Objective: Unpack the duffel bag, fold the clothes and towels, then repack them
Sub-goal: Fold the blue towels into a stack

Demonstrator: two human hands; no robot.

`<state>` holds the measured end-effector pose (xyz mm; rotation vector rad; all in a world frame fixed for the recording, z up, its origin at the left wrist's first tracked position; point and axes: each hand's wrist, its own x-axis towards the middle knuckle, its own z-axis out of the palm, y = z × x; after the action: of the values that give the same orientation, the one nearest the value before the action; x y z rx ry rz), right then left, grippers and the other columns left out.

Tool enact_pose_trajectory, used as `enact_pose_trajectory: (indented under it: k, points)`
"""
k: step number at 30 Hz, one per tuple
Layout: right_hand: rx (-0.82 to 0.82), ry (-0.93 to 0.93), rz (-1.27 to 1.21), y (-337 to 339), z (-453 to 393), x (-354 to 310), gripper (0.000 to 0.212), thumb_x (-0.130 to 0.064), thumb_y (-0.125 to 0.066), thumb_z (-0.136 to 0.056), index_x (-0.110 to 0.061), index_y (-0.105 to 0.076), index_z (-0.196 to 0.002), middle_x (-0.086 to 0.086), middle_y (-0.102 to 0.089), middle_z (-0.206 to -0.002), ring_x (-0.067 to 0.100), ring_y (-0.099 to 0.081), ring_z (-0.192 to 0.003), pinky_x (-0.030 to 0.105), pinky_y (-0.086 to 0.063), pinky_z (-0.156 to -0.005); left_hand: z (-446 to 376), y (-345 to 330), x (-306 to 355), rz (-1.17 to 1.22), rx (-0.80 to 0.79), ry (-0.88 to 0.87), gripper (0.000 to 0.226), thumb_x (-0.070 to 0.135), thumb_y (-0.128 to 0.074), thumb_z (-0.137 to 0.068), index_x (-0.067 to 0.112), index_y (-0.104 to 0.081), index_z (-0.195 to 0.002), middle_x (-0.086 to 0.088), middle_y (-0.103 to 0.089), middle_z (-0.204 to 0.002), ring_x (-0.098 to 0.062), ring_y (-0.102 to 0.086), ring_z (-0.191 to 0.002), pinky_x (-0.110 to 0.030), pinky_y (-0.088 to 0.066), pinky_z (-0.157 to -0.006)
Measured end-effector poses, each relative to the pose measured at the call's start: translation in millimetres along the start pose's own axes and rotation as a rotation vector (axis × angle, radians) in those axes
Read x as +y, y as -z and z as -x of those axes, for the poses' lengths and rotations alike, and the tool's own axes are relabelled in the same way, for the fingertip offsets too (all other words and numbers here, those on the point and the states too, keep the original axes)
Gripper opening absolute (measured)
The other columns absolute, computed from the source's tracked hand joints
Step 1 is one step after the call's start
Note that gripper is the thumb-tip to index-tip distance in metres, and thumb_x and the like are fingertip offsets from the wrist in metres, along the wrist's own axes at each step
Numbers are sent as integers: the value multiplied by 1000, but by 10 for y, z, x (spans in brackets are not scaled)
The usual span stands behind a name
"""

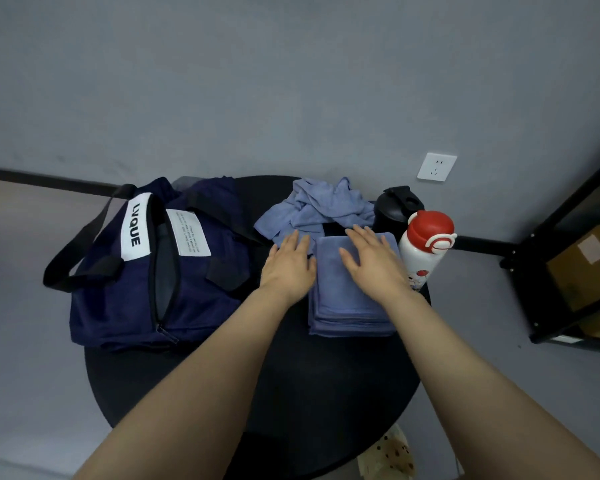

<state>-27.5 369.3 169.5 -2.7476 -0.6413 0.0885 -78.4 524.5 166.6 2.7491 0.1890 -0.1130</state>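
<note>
Navy duffel bag [160, 271] gapes unzipped; flat-fingered left hand [288, 268] and right hand [371, 261] press folded towels [347, 306].

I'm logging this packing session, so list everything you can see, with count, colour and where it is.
duffel bag: one, navy with white panels, zip open, left side of table
folded towels: one stack, blue, table centre-right
unfolded cloth: one heap, light blue, behind the stack
black bottle: one, black, far right of table
white bottle: one, white with red lid, right table edge
table: one, round, black
wall socket: one, white, on grey wall
shelf: one, black frame, right
left hand: flat, at stack's left edge
right hand: flat, on the stack
</note>
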Motion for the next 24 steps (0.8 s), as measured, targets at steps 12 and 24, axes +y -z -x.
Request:
enact_pose_trajectory:
  k: [12,24]
  points:
    - [-264,120,102,-27,-1117,-387,40,-32,-51,-96,-12,-50,-130,5,-52,-132,24,-47,-119,29,-31,-94,-882,254,-789,-264,-69,64,50,22,-39,-99,12,-27,-147,-9,-34,-149,-23,-30,-138,-33,-12,-115]
    - [-547,109,384,-703,-2188,-456,41,-36,-58,-90,-22,-52,-128,4,-57,-125,23,-54,-108,33,-44,-84,-1660,-288,-968,-119,-119,243,37,25,-52,-95,7,-46,-127,-12,-49,-129,-30,-51,-116,-36,-44,-87]
